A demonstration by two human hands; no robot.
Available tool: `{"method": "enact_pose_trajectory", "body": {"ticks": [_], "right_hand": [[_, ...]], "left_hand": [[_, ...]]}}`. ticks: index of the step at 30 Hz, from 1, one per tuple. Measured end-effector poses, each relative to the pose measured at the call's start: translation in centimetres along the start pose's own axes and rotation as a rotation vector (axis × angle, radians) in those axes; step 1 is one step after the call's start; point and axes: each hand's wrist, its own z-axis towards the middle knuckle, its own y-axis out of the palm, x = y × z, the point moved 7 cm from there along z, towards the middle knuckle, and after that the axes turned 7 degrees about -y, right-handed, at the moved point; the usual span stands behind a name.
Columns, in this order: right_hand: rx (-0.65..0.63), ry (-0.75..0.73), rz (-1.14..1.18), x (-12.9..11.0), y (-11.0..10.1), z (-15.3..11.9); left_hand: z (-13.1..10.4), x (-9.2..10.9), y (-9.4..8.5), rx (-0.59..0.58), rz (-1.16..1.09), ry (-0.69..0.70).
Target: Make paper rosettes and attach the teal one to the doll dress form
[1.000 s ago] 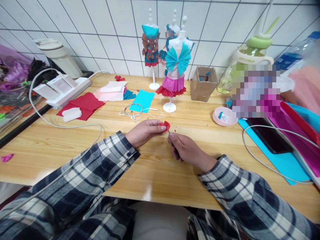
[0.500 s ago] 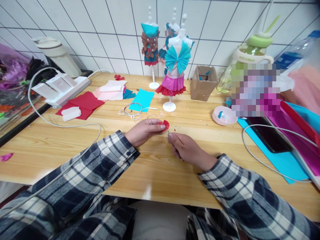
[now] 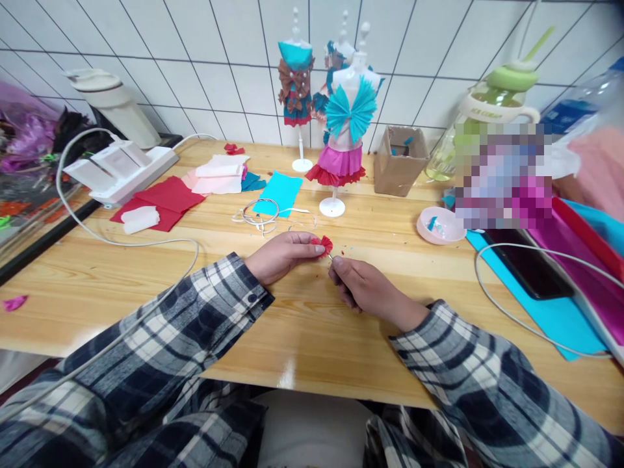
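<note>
My left hand (image 3: 287,255) pinches a small red crinkled paper piece (image 3: 325,245) between thumb and fingers, above the middle of the wooden table (image 3: 292,351). Just right of it, my right hand (image 3: 363,284) is closed round a thin metal tool (image 3: 330,257), whose tip points at the red piece; most of the tool is hidden in the fist. Behind the hands stands a white mannequin (image 3: 351,123) with a turquoise pleated bow and a pink and red skirt. Coiled wire (image 3: 263,214) and a turquoise sheet (image 3: 285,188) lie beyond my left hand.
Two more dressed mannequins (image 3: 295,84) stand by the tiled wall. At right are a cardboard box (image 3: 400,162), a pink bowl (image 3: 441,225), a bottle (image 3: 502,97) and a phone (image 3: 529,266). Red paper (image 3: 180,201), a power strip (image 3: 141,172) and a white cable (image 3: 146,244) are at left.
The view has shifted slightly. Both hands keep nearly the same pose round the red piece, and a little more of the tool's metal shows beside my right fingertips.
</note>
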Motion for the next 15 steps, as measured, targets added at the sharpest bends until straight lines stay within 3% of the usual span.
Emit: {"method": "enact_pose_trajectory", "body": {"ticks": [10, 15], "right_hand": [[-0.007, -0.061, -0.121, -0.44, -0.14, 0.27], [-0.06, 0.017, -0.02, -0.06, 0.0, 0.01]], "left_hand": [[0.19, -0.25, -0.22, 0.001, -0.001, -0.011], [0.04, -0.08, -0.31, 0.027, -0.029, 0.005]]}}
